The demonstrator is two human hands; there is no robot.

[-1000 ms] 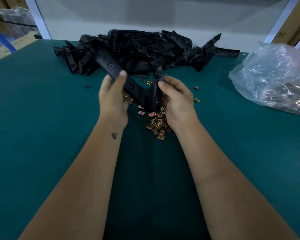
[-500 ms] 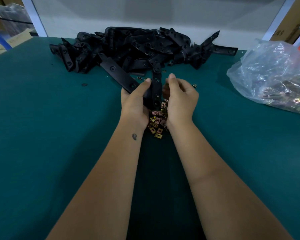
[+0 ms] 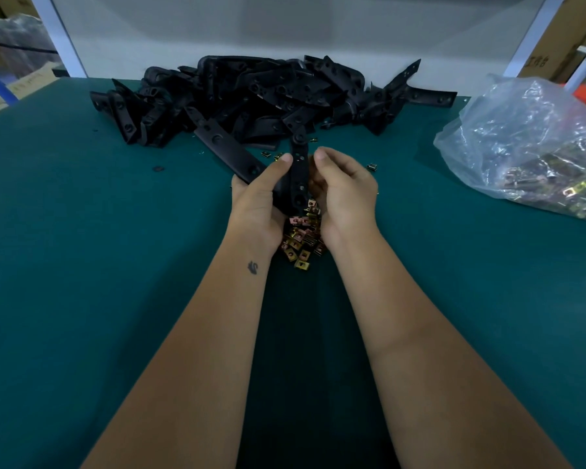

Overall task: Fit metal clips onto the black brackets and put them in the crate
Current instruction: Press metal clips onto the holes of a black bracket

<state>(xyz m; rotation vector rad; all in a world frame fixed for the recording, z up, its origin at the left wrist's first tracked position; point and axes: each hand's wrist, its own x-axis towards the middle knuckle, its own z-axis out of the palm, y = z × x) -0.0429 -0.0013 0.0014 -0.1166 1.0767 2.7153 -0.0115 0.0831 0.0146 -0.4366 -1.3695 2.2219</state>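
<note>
Left hand (image 3: 261, 194) grips black bracket (image 3: 299, 174); right hand (image 3: 345, 191) curled beside it, above clip pile (image 3: 301, 242).

On the table (image 3: 82, 265), the heap of brackets (image 3: 261, 93) lies at twelve o'clock, at the far edge; the bag (image 3: 528, 147) sits at two o'clock; the pile of clips (image 3: 301, 242) lies centre, between both wrists; a held bracket (image 3: 298, 177) stands just above the clips, its other arm reaching toward ten o'clock.

We see dim, soft light, glare on the plastic bag (image 3: 535, 147), shadow between the forearms, and bowed edges.
</note>
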